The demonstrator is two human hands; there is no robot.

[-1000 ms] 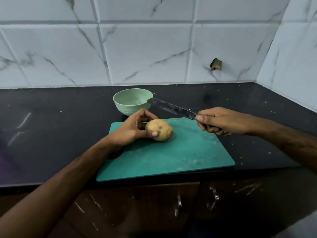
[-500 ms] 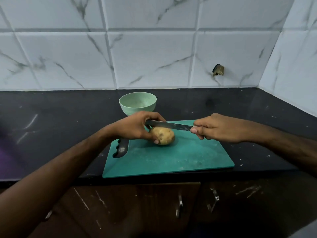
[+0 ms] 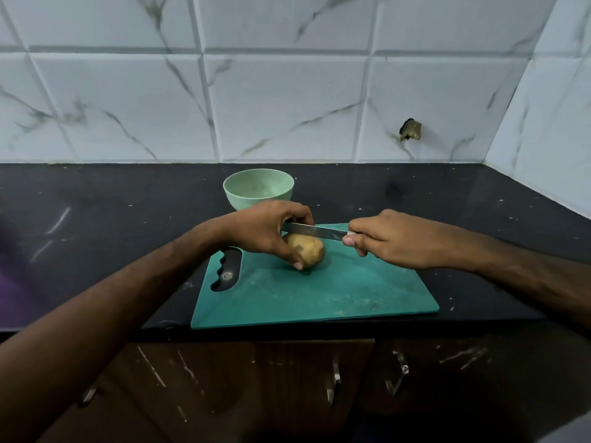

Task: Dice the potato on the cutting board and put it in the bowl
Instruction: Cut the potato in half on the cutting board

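A whole brown potato (image 3: 308,251) lies on the far left part of the teal cutting board (image 3: 319,292). My left hand (image 3: 267,230) arches over it, thumb and fingers gripping its left end. My right hand (image 3: 388,239) grips the handle of a knife (image 3: 315,231). The blade lies flat across the top of the potato, its tip hidden under my left fingers. A pale green bowl (image 3: 258,188) stands on the counter just behind the board; it looks empty.
The board lies on a black stone counter (image 3: 96,225) near its front edge. White marble tiles form the back wall and the right corner wall (image 3: 543,129). Brown cabinet doors with metal handles (image 3: 334,383) sit below the counter.
The knife came down from above the bowl and now rests across the top of the potato. My left hand has shifted to arch over the potato's left end.
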